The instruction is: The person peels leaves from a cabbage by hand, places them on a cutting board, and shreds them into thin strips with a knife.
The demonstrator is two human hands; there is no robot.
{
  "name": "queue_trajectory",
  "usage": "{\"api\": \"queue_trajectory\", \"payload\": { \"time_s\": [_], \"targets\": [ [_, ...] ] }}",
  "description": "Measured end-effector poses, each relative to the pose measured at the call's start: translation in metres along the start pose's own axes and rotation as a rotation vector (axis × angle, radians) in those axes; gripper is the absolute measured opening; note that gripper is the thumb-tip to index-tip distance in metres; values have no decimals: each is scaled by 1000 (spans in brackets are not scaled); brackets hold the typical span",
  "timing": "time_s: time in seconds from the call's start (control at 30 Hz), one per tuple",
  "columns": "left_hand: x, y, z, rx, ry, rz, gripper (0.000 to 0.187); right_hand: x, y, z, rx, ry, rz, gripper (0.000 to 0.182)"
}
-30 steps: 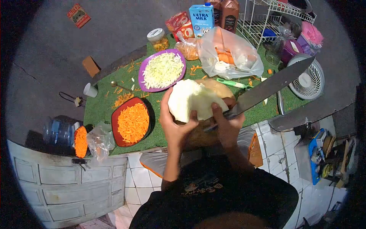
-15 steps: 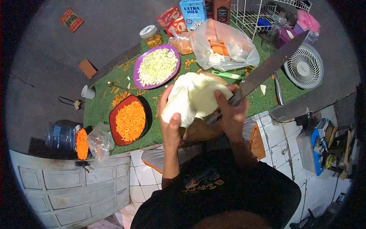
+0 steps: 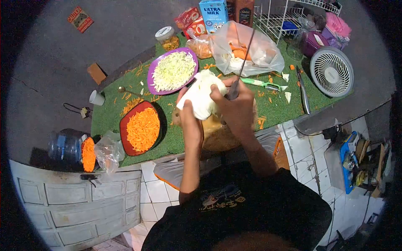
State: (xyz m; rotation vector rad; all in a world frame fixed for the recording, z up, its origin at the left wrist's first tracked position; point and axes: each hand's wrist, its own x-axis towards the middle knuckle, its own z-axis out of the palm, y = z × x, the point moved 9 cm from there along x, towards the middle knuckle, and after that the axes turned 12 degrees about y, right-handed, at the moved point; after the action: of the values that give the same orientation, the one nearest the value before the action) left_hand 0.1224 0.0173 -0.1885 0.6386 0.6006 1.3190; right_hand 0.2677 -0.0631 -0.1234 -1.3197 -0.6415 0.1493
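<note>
My left hand (image 3: 191, 119) is closed around the left side of a pale cabbage piece (image 3: 201, 100), its thumb pressed on the near face. On the other side, my right hand (image 3: 238, 108) grips the dark handle of a large knife (image 3: 233, 90) and rests its thumb against the cabbage. The knife's blade points up and away, seen nearly edge-on. Below both hands lies a round wooden cutting board (image 3: 217, 136), partly covered by them. A purple plate of shredded cabbage (image 3: 172, 72) sits just beyond my left hand.
A red bowl of carrot strips (image 3: 142, 129) stands at left. Behind are a plastic bag with carrots (image 3: 247, 50) and a milk carton (image 3: 213, 16). To the right lie a green peeler (image 3: 255, 83), a smaller knife (image 3: 303, 92) and a white slotted basket (image 3: 332, 72).
The cabbage has been turned and now looks smaller, drawn slightly up and left. The knife has swung from pointing right to pointing nearly straight away, uncovering the peeler and small knife.
</note>
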Motion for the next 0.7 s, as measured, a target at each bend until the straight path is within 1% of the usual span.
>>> {"api": "queue_trajectory", "payload": {
  "time_s": [0.07,0.1,0.17,0.2,0.23,0.27,0.3,0.33,0.37,0.4,0.43,0.47,0.53,0.57,0.6,0.67,0.7],
  "targets": [
    [-5,44,5,983,220,536,63,2,3,-3,-48,85,-5,25],
    [-7,49,10,975,226,543,63,4,6,-3,-54,121,0,25],
    [-11,37,26,968,39,410,75,5,1,-3,-51,136,-46,25],
    [-10,36,24,964,50,411,75,4,-5,-5,-50,157,-84,24],
    [-7,34,23,873,39,410,79,3,-6,-6,-87,129,-34,23],
    [-4,33,24,779,25,410,83,3,-14,-9,-88,124,-38,23],
    [-1,34,23,655,38,332,81,2,-17,-11,-89,102,8,23],
    [-3,38,25,649,40,328,81,2,-16,-12,-93,82,55,23],
    [-7,45,27,723,67,363,78,3,-13,-13,-100,82,54,23],
    [-11,51,29,797,93,399,76,7,-12,-18,-81,159,4,23],
    [-14,51,26,878,141,382,74,10,-13,-23,-60,233,-47,24],
    [-16,49,24,874,142,383,74,15,-12,-23,-61,231,-51,24],
    [-34,56,52,1001,-92,723,75,25,-5,-29,-58,272,-29,25],
    [-35,54,49,992,-102,659,73,31,-4,-32,-71,300,-42,26],
    [-34,51,47,993,-103,655,73,36,-3,-34,-73,300,-39,26],
    [-16,38,26,699,-22,418,73,45,-5,-34,-94,255,-23,29],
    [-15,40,30,667,-111,433,72,48,-5,-32,-230,177,17,21]
  ]
}}
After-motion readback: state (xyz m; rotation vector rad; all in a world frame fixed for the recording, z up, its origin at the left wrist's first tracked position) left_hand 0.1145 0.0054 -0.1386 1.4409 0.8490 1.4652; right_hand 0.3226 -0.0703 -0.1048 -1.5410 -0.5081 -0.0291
